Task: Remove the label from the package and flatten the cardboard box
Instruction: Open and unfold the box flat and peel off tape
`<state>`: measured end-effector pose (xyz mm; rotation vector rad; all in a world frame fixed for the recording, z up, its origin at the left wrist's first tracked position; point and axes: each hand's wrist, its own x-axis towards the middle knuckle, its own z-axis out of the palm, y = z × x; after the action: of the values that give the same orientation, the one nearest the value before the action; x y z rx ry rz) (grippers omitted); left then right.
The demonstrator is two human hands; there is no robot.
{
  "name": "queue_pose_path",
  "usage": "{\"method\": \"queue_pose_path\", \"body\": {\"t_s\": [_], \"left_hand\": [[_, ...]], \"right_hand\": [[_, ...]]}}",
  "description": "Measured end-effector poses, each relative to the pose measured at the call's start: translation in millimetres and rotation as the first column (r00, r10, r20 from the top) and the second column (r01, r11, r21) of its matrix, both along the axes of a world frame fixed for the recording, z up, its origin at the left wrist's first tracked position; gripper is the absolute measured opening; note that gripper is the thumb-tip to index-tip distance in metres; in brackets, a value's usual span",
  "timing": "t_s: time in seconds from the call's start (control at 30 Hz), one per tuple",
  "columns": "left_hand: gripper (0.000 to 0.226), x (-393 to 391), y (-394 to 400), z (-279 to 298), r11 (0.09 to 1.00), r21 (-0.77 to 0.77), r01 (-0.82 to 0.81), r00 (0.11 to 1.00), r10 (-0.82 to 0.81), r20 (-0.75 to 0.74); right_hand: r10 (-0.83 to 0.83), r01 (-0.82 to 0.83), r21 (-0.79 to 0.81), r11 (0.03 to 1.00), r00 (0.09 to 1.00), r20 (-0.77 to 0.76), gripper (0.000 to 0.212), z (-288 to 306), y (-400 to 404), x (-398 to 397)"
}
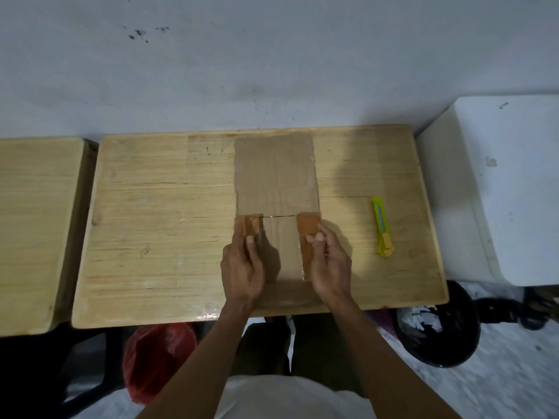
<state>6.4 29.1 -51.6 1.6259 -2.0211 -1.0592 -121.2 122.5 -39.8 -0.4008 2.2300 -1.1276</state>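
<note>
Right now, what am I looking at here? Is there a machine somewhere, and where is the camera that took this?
There is no machine. A person is working with two bare hands, and the one picture comes from a wide-angle camera worn on the head, looking forward and down; that is why the arms reach in from the bottom edge.

On the wooden table lies a cardboard box, already pressed nearly flat. The left hand and the right hand each pinch one of the brown taped flaps at the near end of the box, thumbs on top. To the right, apart from the box, lies a yellow-green utility knife, untouched. I cannot make out a label on the cardboard.

Under the table are a red plastic bag and a black bin with scraps in it.
</note>
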Motion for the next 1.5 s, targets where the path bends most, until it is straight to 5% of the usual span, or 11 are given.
{"method": "queue_pose_path", "body": {"t_s": [0.33,0.53,0.67,0.97,1.5], "left_hand": [[0.046,1.9,-8.3,-29.2,1.000,-0.022,0.006,0.995,-0.004,0.099],[0.049,-1.6,-6.6,-31.6,0.999,-0.034,-0.029,0.997,0.031,0.075],[0.052,-14.6,-14.3,-13.6,0.994,0.049,-0.101,0.995,0.100,0.015],[0.103,-30.5,-65.5,-9.5,0.903,0.396,-0.164,0.983,0.181,-0.006],[0.071,-44.8,-68.3,6.8,0.821,0.534,-0.203,0.911,0.359,-0.205]], "right_hand": [[0.052,-0.049,0.082,0.995,0.998,-0.040,0.050,-27.6,-15.7,-1.8],[0.027,-0.029,-0.006,1.000,0.973,-0.229,0.055,-28.7,-18.4,8.0],[-0.027,0.030,0.022,0.999,0.993,-0.116,0.046,-21.0,-32.6,-5.4],[-0.104,0.120,-0.047,0.992,0.959,0.263,0.065,-11.3,-62.9,-36.7],[-0.119,0.172,-0.060,0.983,0.858,0.499,0.075,-3.3,-71.6,-52.5]]}}
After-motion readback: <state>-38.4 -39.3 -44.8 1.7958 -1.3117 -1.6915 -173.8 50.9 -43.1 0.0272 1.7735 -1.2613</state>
